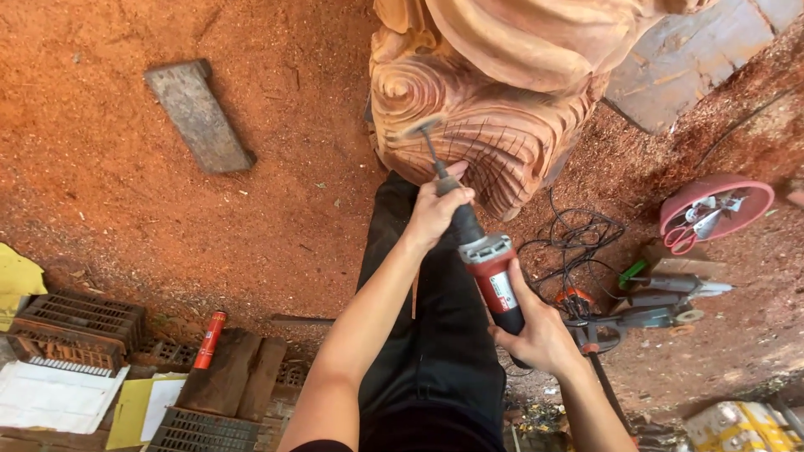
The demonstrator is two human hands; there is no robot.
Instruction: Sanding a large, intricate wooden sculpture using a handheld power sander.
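A red and black die grinder (490, 268) points up at a large carved wooden sculpture (494, 92). Its spinning bit (421, 128) touches the spiral and lined carving on the lower front. My left hand (435, 209) grips the black neck of the grinder near the shaft. Around the rear end of the tool body, lower down, my right hand (540, 335) is closed. My black trouser leg (427, 335) lies under both arms.
Red sawdust covers the ground. A grey wooden block (199, 115) lies at the upper left. Bricks, boards and papers (75, 368) sit at the lower left. Black cable (574, 238), other power tools (662, 305) and a pink dish with scissors (712, 209) lie to the right.
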